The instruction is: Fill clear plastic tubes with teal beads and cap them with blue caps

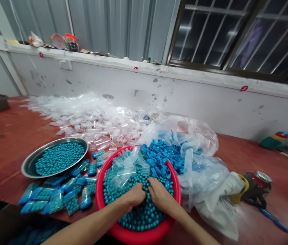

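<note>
A red plastic bowl (pixel 100 200) at the table's near edge holds many teal beads (pixel 144 217), several clear tubes (pixel 131 163) and blue caps (pixel 159 160). Both hands rest on the beads in the bowl, side by side. My left hand (pixel 133 196) has its fingers curled down into the beads. My right hand (pixel 160 196) also curls its fingers into the beads, close to the left hand. What the fingers hold is hidden among the beads.
A metal dish (pixel 29 166) of teal beads stands to the left. Several filled capped tubes (pixel 57 197) lie before it. A heap of clear tubes (pixel 82 115) spreads behind. A plastic bag (pixel 200 170) of blue caps lies to the right, with tape and tools (pixel 253 187) beyond.
</note>
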`<state>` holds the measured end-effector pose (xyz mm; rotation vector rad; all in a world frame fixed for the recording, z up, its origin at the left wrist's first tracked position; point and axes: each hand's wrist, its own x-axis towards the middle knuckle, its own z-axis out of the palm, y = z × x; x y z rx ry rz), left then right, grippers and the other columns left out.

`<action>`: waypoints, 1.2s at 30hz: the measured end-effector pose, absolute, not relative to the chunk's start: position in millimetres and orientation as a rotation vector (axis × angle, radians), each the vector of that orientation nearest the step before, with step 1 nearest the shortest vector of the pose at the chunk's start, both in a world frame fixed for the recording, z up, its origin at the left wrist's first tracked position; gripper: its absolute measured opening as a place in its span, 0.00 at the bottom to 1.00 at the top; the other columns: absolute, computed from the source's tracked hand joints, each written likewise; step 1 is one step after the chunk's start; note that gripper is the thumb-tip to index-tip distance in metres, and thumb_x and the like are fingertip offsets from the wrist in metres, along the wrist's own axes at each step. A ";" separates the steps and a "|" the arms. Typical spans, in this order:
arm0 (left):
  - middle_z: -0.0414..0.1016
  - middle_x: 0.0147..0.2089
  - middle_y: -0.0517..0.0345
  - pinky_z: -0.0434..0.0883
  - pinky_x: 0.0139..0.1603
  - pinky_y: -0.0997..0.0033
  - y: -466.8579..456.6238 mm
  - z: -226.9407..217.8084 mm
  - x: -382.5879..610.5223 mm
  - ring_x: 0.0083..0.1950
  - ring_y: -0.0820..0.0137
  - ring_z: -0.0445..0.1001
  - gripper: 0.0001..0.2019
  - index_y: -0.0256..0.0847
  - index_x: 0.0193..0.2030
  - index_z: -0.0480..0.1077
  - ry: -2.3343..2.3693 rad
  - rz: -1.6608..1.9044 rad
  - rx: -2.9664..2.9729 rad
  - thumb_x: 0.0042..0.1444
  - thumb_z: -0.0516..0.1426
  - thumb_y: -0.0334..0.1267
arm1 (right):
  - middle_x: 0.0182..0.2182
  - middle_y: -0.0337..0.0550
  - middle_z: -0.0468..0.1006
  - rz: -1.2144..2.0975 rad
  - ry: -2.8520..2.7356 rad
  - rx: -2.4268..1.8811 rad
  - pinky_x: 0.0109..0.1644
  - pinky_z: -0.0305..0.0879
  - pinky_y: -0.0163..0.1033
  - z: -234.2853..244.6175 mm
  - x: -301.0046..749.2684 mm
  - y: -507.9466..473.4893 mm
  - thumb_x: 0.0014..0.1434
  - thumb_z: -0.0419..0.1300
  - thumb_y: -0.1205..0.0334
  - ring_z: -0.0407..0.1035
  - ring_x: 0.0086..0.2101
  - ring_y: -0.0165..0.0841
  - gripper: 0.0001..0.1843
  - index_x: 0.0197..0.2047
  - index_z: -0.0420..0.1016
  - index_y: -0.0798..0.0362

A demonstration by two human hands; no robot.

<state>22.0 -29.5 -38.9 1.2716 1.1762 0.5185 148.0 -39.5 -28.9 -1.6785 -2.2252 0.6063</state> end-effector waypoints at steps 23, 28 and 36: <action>0.70 0.25 0.61 0.57 0.27 0.74 -44.1 -28.2 -0.1 0.26 0.74 0.65 0.14 0.35 0.32 0.68 0.860 0.804 0.725 0.40 0.61 0.42 | 0.44 0.51 0.71 0.229 -2.147 -1.801 0.47 0.60 0.41 -7.2 177.1 0.0 0.53 0.50 0.68 0.65 0.45 0.38 0.26 0.57 0.57 0.58; 0.69 0.23 0.61 0.61 0.31 0.74 -43.5 -25.4 2.5 0.26 0.75 0.66 0.13 0.35 0.28 0.67 0.852 0.857 0.776 0.38 0.62 0.41 | 0.28 0.36 0.70 0.850 -1.629 -1.521 0.28 0.68 0.37 2.2 173.4 -13.5 0.49 0.51 0.65 0.69 0.27 0.33 0.19 0.47 0.61 0.50; 0.68 0.25 0.64 0.56 0.17 0.79 -47.4 -23.5 1.1 0.19 0.76 0.67 0.17 0.39 0.36 0.61 0.985 0.763 0.942 0.43 0.56 0.49 | 0.20 0.32 0.67 1.266 -1.471 -1.352 0.22 0.66 0.33 -3.6 160.4 -39.0 0.47 0.54 0.65 0.68 0.24 0.31 0.08 0.33 0.60 0.51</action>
